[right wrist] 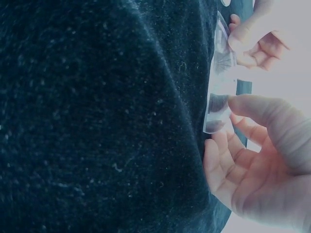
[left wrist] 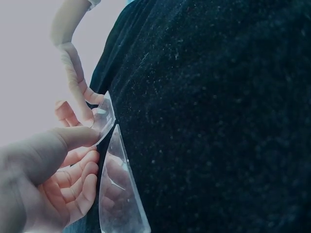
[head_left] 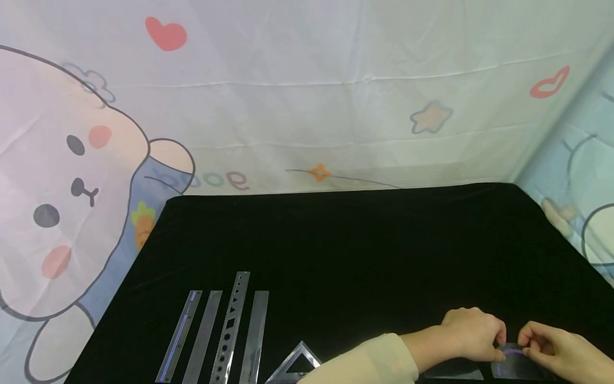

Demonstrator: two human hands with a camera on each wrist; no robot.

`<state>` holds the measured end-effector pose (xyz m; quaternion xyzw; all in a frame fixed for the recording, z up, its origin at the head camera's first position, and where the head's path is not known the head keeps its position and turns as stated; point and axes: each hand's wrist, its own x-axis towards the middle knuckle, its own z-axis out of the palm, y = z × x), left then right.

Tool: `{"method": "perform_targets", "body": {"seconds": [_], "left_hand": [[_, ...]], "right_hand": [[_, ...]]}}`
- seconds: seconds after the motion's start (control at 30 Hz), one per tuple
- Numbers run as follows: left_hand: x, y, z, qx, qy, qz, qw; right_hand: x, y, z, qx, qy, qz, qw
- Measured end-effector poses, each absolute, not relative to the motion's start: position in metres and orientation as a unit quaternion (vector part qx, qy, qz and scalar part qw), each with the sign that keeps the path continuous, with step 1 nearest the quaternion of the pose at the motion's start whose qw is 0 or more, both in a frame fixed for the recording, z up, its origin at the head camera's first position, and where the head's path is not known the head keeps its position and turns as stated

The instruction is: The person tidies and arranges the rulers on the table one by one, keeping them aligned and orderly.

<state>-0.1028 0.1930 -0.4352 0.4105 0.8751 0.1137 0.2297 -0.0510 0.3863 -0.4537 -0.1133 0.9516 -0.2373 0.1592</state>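
Note:
My left hand and right hand meet at the front right of the black-covered table. Between them is a clear plastic protractor with a purple arc and fine radiating lines. In the left wrist view my left thumb and fingers pinch one end of the protractor. My right hand grips its other end, thumb on top and fingers beneath, as the right wrist view shows. A clear set square lies just beside it, under my left hand and partly hidden by the left sleeve in the head view.
Several rulers lie side by side at the front left: one with a purple stripe, a plain one, a stencil ruler with cut-out shapes and a wider one. A triangular set square is partly behind my left sleeve.

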Motion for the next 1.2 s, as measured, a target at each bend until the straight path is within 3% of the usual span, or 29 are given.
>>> {"method": "perform_targets", "body": {"seconds": [1.2], "left_hand": [[-0.103,0.191,-0.435,0.419,0.871,0.112,0.233]], "right_hand": [[-0.053,0.384,-0.464,-0.072,0.965,-0.210,0.139]]}}
